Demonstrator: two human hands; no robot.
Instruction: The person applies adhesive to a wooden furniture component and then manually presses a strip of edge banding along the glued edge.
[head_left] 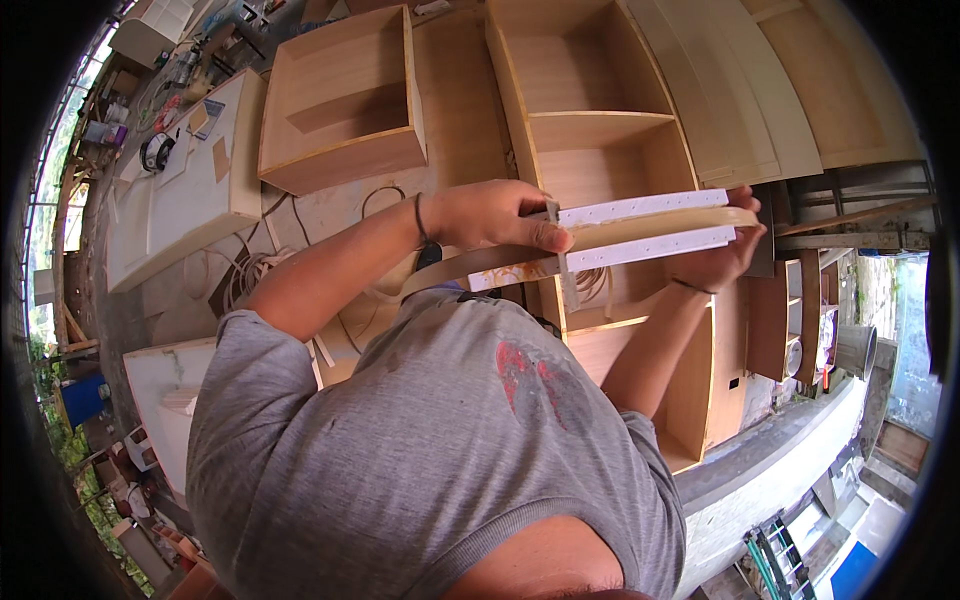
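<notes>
Two white bars [650, 243] with rows of small dots lie side by side in front of my chest. Between them runs a thin tan strip [665, 224], which bends back leftward past the bars toward my shirt. My left hand [490, 215] is closed at the bars' left part, its thumb and fingers pinching a narrow grey-brown flat piece [568, 280] set crosswise there. On the other side my right hand [725, 250] is closed round the tan strip's right end, fingers above and thumb below. Whether it also grips the white bars, I cannot tell.
Beyond my hands stands a long open wooden cabinet [600, 122] with shelves. An open wooden box [345, 165] is to its left. Large flat panels [730, 90] lie at the far right. Coiled strips [255, 275] and cables lie on the floor, beside a white-topped bench [190, 200].
</notes>
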